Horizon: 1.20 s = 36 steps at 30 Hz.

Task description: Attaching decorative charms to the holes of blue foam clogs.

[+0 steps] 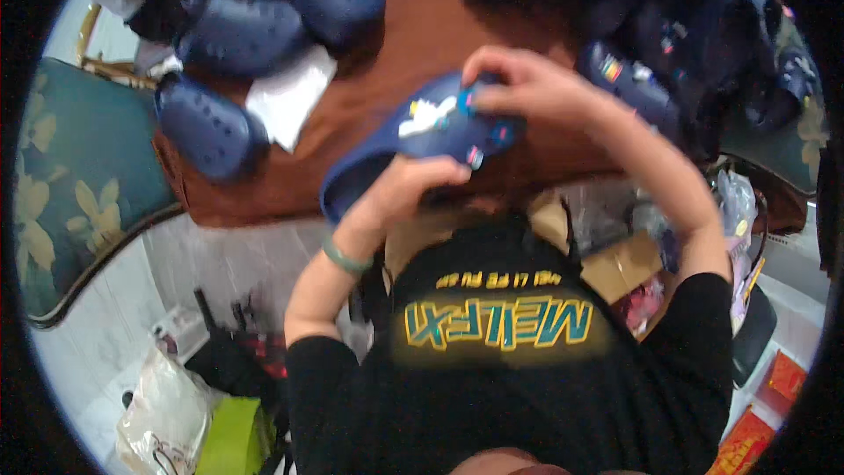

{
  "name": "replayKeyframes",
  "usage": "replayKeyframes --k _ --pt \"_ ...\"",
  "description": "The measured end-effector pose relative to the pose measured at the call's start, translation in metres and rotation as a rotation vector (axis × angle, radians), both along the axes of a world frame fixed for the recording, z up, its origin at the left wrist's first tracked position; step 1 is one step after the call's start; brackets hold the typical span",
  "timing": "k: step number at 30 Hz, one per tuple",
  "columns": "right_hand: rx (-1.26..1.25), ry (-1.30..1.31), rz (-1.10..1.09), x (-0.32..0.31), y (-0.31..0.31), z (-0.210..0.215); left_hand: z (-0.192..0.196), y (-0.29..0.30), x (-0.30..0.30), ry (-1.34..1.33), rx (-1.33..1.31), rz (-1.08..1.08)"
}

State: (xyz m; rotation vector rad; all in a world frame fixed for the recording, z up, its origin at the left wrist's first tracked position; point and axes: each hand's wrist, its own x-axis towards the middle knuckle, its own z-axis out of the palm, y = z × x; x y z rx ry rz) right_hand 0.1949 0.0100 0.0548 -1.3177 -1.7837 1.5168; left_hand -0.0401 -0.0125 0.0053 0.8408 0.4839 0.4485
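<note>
While a reddish-brown table [413, 35] spreads beneath, a navy perforated foam clog [440, 142] is held over its near edge, another plain navy clog [211, 127] lying at nine o'clock. At six o'clock the left hand [409, 186] grasps its side, apparently for steadiness. At two o'clock the right hand's [527, 84] fingers bend over the toe; whether they pinch the small bright-blue charm [465, 100], I cannot tell.
</note>
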Motion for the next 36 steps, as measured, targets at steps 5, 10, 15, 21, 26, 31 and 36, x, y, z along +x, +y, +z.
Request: replayKeyframes --k 5,10,15,21,26,31,36 --pt "-0.099 0.165 -0.139 -0.019 0.0 -0.053 -0.004 -0.006 -0.007 0.052 -0.016 0.062" --pt "0.184 0.104 -0.243 -0.009 -0.025 -0.045 0.017 -0.018 0.0 0.083 0.003 0.105" --pt "0.496 0.17 -0.711 -0.005 -0.064 -0.06 0.022 -0.022 0.01 0.216 0.27 0.23" --pt "0.405 0.393 -0.759 -0.007 -0.125 -0.058 0.04 -0.033 0.017 0.068 -0.019 0.425" --pt "0.485 0.189 -0.708 0.003 -0.164 -0.043 0.069 -0.041 0.073 -0.252 0.006 0.277" --pt "0.408 0.081 -0.498 0.034 -0.199 -0.04 0.104 -0.037 0.125 -0.175 0.214 0.08" --pt "0.922 -0.315 -0.867 0.129 -0.237 -0.02 0.139 -0.016 0.168 -0.27 0.355 0.018"
